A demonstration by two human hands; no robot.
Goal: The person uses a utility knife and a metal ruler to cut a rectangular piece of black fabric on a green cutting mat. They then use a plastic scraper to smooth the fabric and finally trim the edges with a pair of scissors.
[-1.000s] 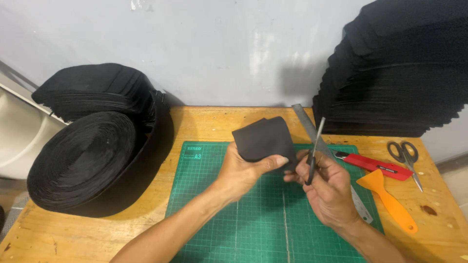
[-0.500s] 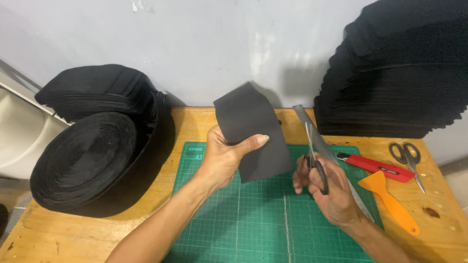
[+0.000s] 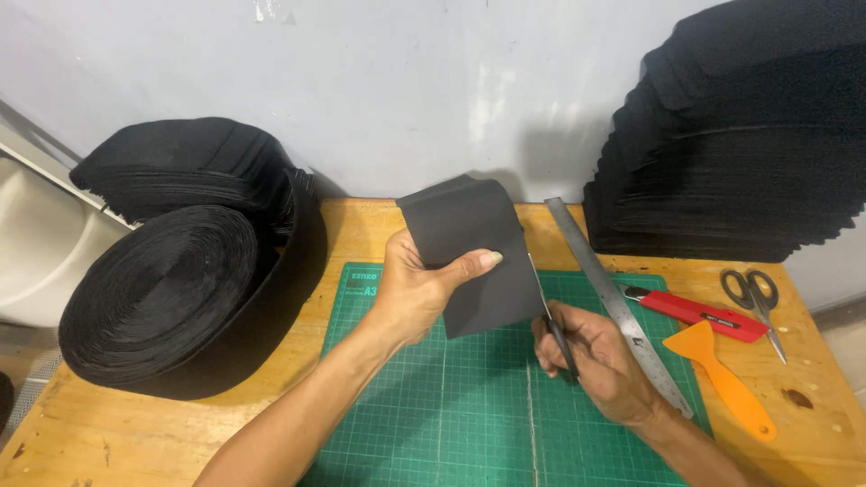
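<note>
My left hand [image 3: 417, 290] grips a flat piece of black fabric [image 3: 474, 243] and holds it upright above a green cutting mat [image 3: 469, 406], thumb across its front. My right hand [image 3: 600, 365] is closed around black-handled scissors [image 3: 552, 325], whose blades point up along the fabric's right edge. The hand sits low over the mat, just right of the fabric.
A large roll of black strap [image 3: 171, 298] lies on the left of the wooden table [image 3: 361, 225]. A tall stack of black pieces [image 3: 740, 144] stands at back right. A steel ruler [image 3: 618, 307], red utility knife [image 3: 695, 311], orange scraper [image 3: 722, 379] and second scissors [image 3: 756, 298] lie right.
My left hand has unfolded the black fabric and lifted it upright. My right hand has dropped lower and brought the scissors to the fabric's right edge.
</note>
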